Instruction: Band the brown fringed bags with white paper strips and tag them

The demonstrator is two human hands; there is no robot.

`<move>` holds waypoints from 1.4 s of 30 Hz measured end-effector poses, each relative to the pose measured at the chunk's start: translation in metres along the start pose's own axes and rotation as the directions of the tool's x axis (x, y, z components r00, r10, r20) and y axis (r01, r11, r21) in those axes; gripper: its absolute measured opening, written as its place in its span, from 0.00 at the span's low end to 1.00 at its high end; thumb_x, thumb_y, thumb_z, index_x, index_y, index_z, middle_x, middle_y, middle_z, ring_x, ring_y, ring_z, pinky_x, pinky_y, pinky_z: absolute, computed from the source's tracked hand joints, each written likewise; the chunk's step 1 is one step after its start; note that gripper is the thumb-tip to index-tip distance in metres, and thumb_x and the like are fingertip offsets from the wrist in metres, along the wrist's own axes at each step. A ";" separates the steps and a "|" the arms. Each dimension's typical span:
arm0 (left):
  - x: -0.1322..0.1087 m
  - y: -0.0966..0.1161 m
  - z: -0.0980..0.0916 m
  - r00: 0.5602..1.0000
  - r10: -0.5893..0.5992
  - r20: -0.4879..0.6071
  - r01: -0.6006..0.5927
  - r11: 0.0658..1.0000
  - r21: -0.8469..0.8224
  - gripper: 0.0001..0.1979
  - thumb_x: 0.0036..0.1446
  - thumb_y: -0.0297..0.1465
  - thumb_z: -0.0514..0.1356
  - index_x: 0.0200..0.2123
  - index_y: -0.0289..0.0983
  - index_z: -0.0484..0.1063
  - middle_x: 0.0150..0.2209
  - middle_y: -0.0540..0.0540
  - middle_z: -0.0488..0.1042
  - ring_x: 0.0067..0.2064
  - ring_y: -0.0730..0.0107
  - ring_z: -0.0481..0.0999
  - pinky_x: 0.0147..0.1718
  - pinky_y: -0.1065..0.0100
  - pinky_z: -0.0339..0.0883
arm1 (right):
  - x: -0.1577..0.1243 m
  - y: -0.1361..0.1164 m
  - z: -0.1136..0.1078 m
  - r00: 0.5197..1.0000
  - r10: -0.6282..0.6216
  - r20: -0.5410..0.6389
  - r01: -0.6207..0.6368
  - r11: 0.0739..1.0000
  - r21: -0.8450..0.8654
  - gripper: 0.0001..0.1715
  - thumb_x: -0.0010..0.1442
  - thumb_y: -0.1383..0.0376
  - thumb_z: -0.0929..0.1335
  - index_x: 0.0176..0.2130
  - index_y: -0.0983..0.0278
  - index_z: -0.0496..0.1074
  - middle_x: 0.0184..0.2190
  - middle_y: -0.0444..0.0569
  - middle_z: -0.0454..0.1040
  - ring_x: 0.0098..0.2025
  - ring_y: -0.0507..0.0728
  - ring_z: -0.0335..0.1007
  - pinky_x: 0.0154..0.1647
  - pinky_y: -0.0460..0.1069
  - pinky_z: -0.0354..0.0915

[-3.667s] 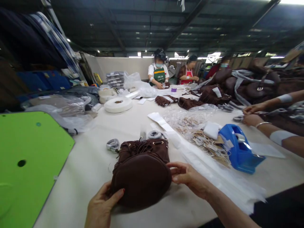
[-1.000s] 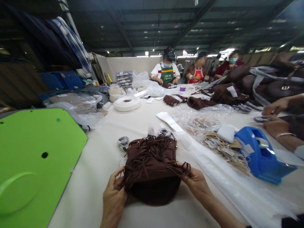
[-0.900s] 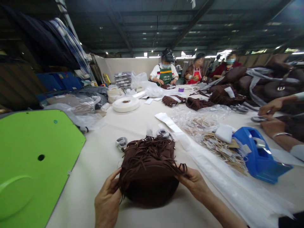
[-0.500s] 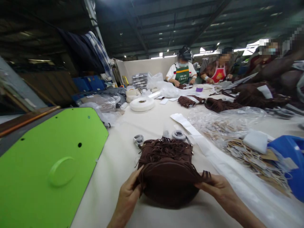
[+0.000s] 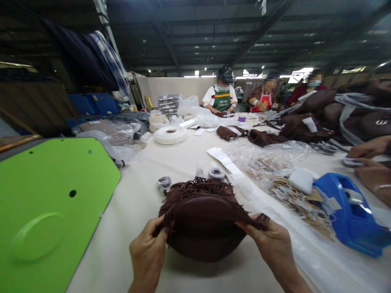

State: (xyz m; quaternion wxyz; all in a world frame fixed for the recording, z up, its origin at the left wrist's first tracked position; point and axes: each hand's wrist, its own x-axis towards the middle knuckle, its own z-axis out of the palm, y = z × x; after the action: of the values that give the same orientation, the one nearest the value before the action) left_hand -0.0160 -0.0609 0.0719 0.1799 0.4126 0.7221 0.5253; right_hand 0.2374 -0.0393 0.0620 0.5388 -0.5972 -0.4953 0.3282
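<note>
A dark brown fringed bag (image 5: 207, 228) lies on the white table, its smooth rounded side facing me and its strands bunched on top toward the far side. My left hand (image 5: 149, 248) pinches fringe at the bag's left edge between thumb and fingers. On the opposite edge, my right hand (image 5: 269, 240) grips another bunch of fringe, pulled out sideways. Just beyond the bag sit a plastic-wrapped ring-shaped piece (image 5: 216, 174) and a second wrapped piece (image 5: 164, 183). The bag's underside is hidden.
A bright green board (image 5: 45, 195) fills the left side. To the right are a blue tape dispenser (image 5: 345, 219), a pile of corded tags (image 5: 302, 199) and a long white strip (image 5: 262, 199). A white roll (image 5: 170, 135) lies farther back. Co-workers (image 5: 220, 95) work across the table.
The view has swung right, bringing more of the blue dispenser and another person's hand into sight. Both my hands keep hold of the fringe, and the bag's smooth side is tilted up more.
</note>
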 end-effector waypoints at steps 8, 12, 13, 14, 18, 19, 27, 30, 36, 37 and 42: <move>0.004 -0.025 0.023 0.999 0.037 -0.035 -0.030 0.985 0.168 0.11 0.44 0.42 0.58 0.22 0.39 0.69 0.18 0.55 0.67 0.22 0.73 0.65 0.22 0.74 0.55 | -0.010 0.021 0.015 0.996 -0.043 -0.073 0.027 0.978 -0.207 0.19 0.38 0.49 0.72 0.23 0.61 0.74 0.20 0.46 0.76 0.24 0.59 0.72 0.23 0.47 0.66; -0.001 -0.035 0.020 1.000 0.016 -0.015 -0.013 0.988 0.152 0.14 0.45 0.44 0.58 0.25 0.39 0.68 0.18 0.54 0.68 0.21 0.71 0.66 0.22 0.72 0.58 | -0.008 0.034 0.015 1.000 -0.030 0.004 0.030 0.980 -0.198 0.20 0.39 0.49 0.71 0.24 0.62 0.72 0.21 0.46 0.75 0.25 0.58 0.72 0.25 0.47 0.67; -0.002 -0.036 0.017 0.999 0.030 0.023 -0.033 0.991 0.130 0.13 0.45 0.44 0.58 0.26 0.39 0.69 0.20 0.53 0.70 0.23 0.70 0.68 0.24 0.72 0.60 | -0.006 0.035 0.014 0.999 -0.030 0.034 0.035 0.983 -0.180 0.20 0.40 0.49 0.71 0.25 0.62 0.72 0.22 0.46 0.75 0.26 0.58 0.72 0.26 0.46 0.67; -0.002 -0.036 0.012 0.996 0.051 0.072 -0.057 0.994 0.094 0.13 0.45 0.43 0.58 0.29 0.39 0.70 0.24 0.52 0.73 0.26 0.69 0.70 0.26 0.71 0.63 | -0.005 0.034 0.014 0.997 -0.029 0.065 0.038 0.987 -0.156 0.20 0.40 0.50 0.71 0.26 0.63 0.71 0.22 0.46 0.75 0.26 0.58 0.72 0.26 0.46 0.68; 0.000 -0.040 0.000 0.977 0.076 0.199 -0.046 0.988 -0.150 0.15 0.42 0.38 0.60 0.34 0.38 0.73 0.41 0.45 0.76 0.42 0.62 0.74 0.40 0.67 0.68 | -0.002 0.021 0.012 0.986 0.005 0.166 0.005 0.998 -0.057 0.19 0.42 0.51 0.71 0.28 0.63 0.69 0.25 0.47 0.76 0.29 0.58 0.72 0.28 0.47 0.69; 0.000 -0.041 -0.001 0.980 0.044 0.194 -0.006 0.981 -0.194 0.15 0.41 0.37 0.60 0.34 0.38 0.74 0.42 0.45 0.76 0.44 0.60 0.73 0.43 0.65 0.68 | -0.002 0.017 0.012 0.982 0.012 0.191 -0.005 0.999 -0.039 0.18 0.43 0.51 0.71 0.28 0.63 0.69 0.26 0.47 0.76 0.30 0.58 0.73 0.29 0.47 0.69; 0.006 -0.038 0.010 0.973 -0.140 0.186 0.180 0.959 -0.218 0.24 0.37 0.39 0.61 0.42 0.40 0.75 0.45 0.49 0.75 0.51 0.57 0.71 0.58 0.57 0.55 | -0.003 0.014 0.014 0.949 -0.015 0.314 0.019 1.000 -0.011 0.18 0.52 0.54 0.67 0.38 0.62 0.75 0.34 0.47 0.76 0.39 0.61 0.70 0.40 0.51 0.67; 0.012 -0.032 0.006 0.951 -0.101 0.292 0.168 0.962 -0.216 0.23 0.37 0.38 0.60 0.40 0.40 0.76 0.44 0.50 0.76 0.51 0.57 0.70 0.58 0.57 0.54 | -0.003 0.014 0.014 0.920 0.104 0.377 -0.126 0.991 0.034 0.18 0.50 0.52 0.68 0.31 0.65 0.75 0.23 0.44 0.72 0.27 0.56 0.67 0.27 0.48 0.66; 0.016 -0.025 0.003 0.953 -0.085 0.290 0.146 0.970 -0.195 0.19 0.37 0.39 0.60 0.35 0.39 0.78 0.37 0.49 0.78 0.45 0.55 0.74 0.50 0.57 0.64 | -0.004 0.007 0.018 0.952 0.088 0.293 -0.156 0.964 0.216 0.18 0.44 0.54 0.72 0.30 0.65 0.78 0.25 0.44 0.74 0.29 0.56 0.67 0.30 0.49 0.66; 0.015 -0.022 0.003 0.963 -0.098 0.251 0.147 0.972 -0.184 0.19 0.36 0.39 0.60 0.34 0.39 0.78 0.35 0.49 0.79 0.43 0.55 0.75 0.48 0.58 0.66 | -0.004 0.006 0.018 0.966 0.074 0.246 -0.127 0.970 0.207 0.17 0.43 0.54 0.72 0.29 0.65 0.78 0.24 0.44 0.74 0.29 0.57 0.68 0.30 0.49 0.66; 0.007 -0.003 -0.005 0.989 -0.147 0.032 0.150 0.979 -0.139 0.15 0.32 0.38 0.60 0.27 0.41 0.79 0.28 0.51 0.78 0.34 0.61 0.76 0.36 0.68 0.69 | -0.006 -0.002 0.008 1.000 -0.017 -0.006 0.017 0.999 0.027 0.15 0.40 0.54 0.73 0.26 0.63 0.77 0.24 0.46 0.76 0.28 0.58 0.68 0.27 0.48 0.66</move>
State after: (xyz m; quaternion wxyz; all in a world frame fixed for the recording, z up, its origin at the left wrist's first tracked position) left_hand -0.0246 -0.0587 0.0726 0.2550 0.3495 0.7099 0.5557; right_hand 0.2275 -0.0424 0.0613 0.5511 -0.5864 -0.4943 0.3288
